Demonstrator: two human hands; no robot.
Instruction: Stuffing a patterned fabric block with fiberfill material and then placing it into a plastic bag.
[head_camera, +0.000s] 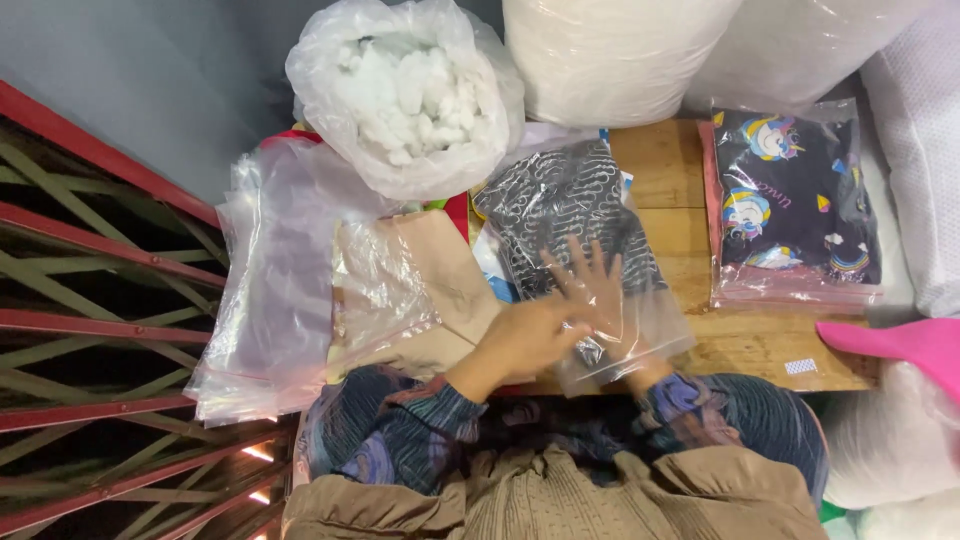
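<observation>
Bagging a black patterned cloth on the bench

At far left we see a stack of clear plastic bags (275, 290). Our left hand (530, 335) grips the mouth of the clear bag (600, 300), fingers closed on its edge; our right hand (590, 285) lies inside it, fingers spread flat. The black cloth with white squiggles (570, 210) sits in the bag's far end, mid-bench (680, 170). Further right lies a packed unicorn-print cloth (795, 205).

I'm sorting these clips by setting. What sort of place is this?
Probably a small garment or cushion packing spot. A stack of clear plastic bags, a bagged dark unicorn-print item and a sack of white stuffing surround the wooden table.
</observation>
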